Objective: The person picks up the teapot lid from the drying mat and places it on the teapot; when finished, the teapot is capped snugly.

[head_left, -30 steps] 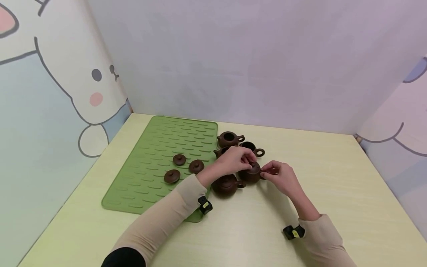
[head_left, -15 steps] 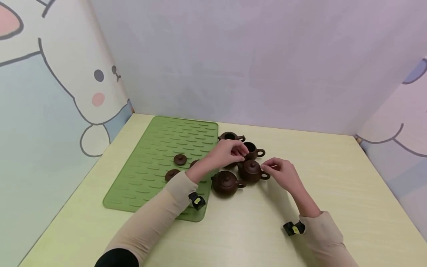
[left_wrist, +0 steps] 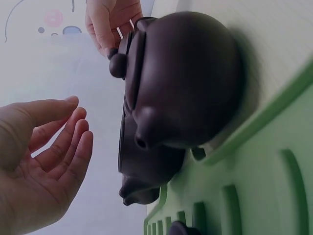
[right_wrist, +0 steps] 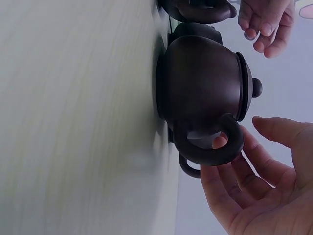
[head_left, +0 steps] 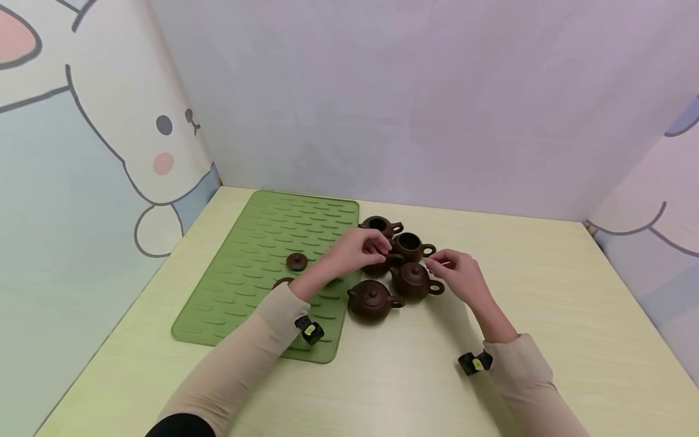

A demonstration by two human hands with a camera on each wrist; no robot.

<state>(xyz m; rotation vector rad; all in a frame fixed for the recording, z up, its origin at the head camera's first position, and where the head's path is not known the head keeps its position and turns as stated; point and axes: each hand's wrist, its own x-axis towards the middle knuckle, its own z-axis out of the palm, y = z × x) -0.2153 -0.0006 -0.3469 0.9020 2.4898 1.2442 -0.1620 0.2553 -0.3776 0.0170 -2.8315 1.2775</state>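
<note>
My left hand (head_left: 357, 252) hangs over the cluster of dark brown teapots, fingers loosely bent and holding nothing. Beneath it, partly hidden, is a lidless teapot (head_left: 375, 269). A lidded teapot (head_left: 413, 288) stands upright with its handle to the right. My right hand (head_left: 457, 274) hovers beside that handle, thumb and fingers apart; in the right wrist view its fingers show behind the handle, and contact is hard to tell. Nearer me sits another lidded teapot (head_left: 370, 306). One round lid (head_left: 297, 261) lies on the green mat (head_left: 300, 212); another lid (head_left: 283, 281) is half covered by my left forearm.
Two more lidless teapots, one at the back (head_left: 386, 230) and one to its right (head_left: 411, 255), stand close together. The mat's right edge runs beside the teapots. Pale walls close off the back and sides of the table (head_left: 524, 267).
My left hand has come off the right lidded teapot's knob and moved left. My right fingers have let go of its handle and lifted slightly. The lid stays on the teapot.
</note>
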